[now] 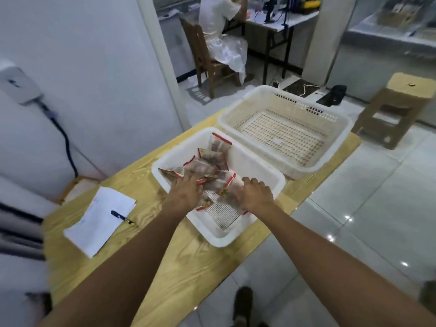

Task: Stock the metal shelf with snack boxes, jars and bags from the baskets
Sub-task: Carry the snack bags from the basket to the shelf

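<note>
Snack bags (207,166) in basket (218,241); left grip (184,192) spread on them, right grip (256,194) curled round one.

Clear red-topped snack bags (207,161) heaped in the near white basket (213,233)

Your left hand (186,192) rests on snack bags (207,161) in the near basket (212,237). Your right hand (256,194), just beside it, grips them too.
</note>
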